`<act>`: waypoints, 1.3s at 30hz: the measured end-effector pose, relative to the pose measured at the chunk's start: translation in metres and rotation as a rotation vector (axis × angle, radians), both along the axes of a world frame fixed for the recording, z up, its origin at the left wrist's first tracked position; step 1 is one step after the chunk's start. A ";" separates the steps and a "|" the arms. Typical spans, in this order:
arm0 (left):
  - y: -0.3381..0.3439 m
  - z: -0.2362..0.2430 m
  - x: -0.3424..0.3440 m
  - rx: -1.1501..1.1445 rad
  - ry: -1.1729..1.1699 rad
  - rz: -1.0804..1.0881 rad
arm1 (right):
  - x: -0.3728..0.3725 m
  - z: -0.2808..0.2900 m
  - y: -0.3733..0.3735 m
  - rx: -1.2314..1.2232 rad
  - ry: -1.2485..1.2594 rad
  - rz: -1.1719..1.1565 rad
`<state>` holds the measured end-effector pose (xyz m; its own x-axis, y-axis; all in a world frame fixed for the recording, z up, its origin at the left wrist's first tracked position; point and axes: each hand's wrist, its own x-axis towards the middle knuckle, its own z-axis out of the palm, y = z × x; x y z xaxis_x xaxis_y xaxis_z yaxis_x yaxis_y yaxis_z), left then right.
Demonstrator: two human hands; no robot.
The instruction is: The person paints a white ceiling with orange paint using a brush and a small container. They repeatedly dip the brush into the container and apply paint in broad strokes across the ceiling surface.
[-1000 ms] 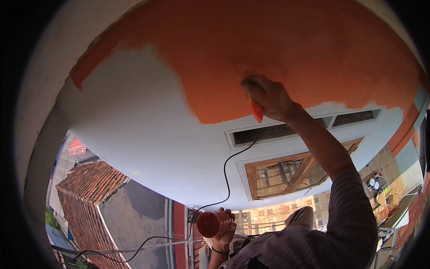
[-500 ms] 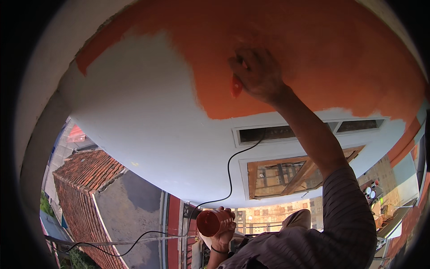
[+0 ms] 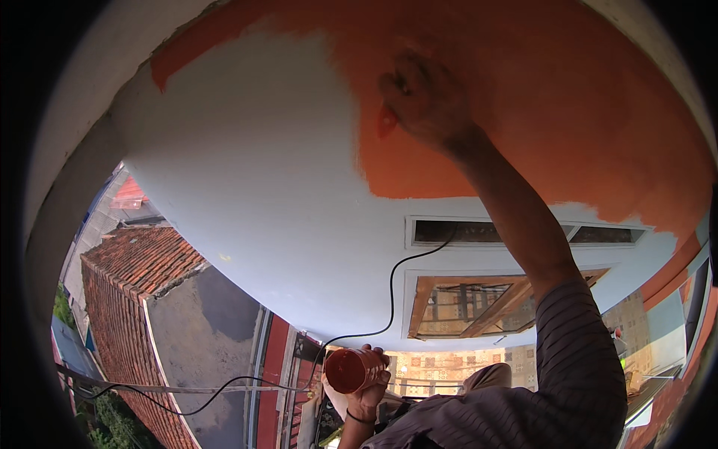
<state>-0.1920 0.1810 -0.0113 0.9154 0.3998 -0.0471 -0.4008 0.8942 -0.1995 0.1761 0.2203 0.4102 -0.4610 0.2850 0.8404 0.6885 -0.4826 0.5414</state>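
Raised against the wall, my right hand (image 3: 432,101) is closed around a paintbrush, whose red handle (image 3: 387,122) sticks out below the fingers. The bristles are hidden behind the hand, which is slightly blurred. Around it spreads wet-looking orange paint (image 3: 553,120), with a ragged edge against the pale white wall (image 3: 254,157). Low in front of my body, my left hand (image 3: 366,395) grips a round cup (image 3: 346,371) from its right side. The cup is tilted toward the view, and its inside is coated orange-red.
Below the paint are a vent opening (image 3: 458,232) and a wood-framed window (image 3: 467,305). A black cable (image 3: 391,299) runs from the vent down past the cup to the left. A tiled roof (image 3: 138,258) lies far below at left, beyond a thin rail (image 3: 202,388).
My right hand has moved slightly up with the paintbrush, relative to the view. The view has shifted, so the wall and window sit further right. The cup stays in my left hand.
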 end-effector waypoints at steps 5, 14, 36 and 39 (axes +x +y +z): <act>0.004 -0.003 0.000 0.033 -0.013 -0.003 | -0.038 -0.034 0.025 -0.659 0.468 0.528; 0.006 -0.011 -0.010 0.021 -0.028 0.076 | -0.001 0.006 0.048 -0.005 -0.108 0.147; 0.018 -0.029 -0.023 -0.015 -0.150 0.219 | -0.054 0.106 0.053 -0.468 -0.004 0.040; 0.014 -0.033 -0.017 -0.015 -0.157 0.204 | -0.054 0.047 0.073 -0.500 -0.301 -0.098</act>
<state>-0.2086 0.1952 -0.0443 0.8126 0.5771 0.0823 -0.5354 0.7947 -0.2862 0.1226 0.2933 0.4573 -0.6097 0.6664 0.4292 0.4347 -0.1718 0.8841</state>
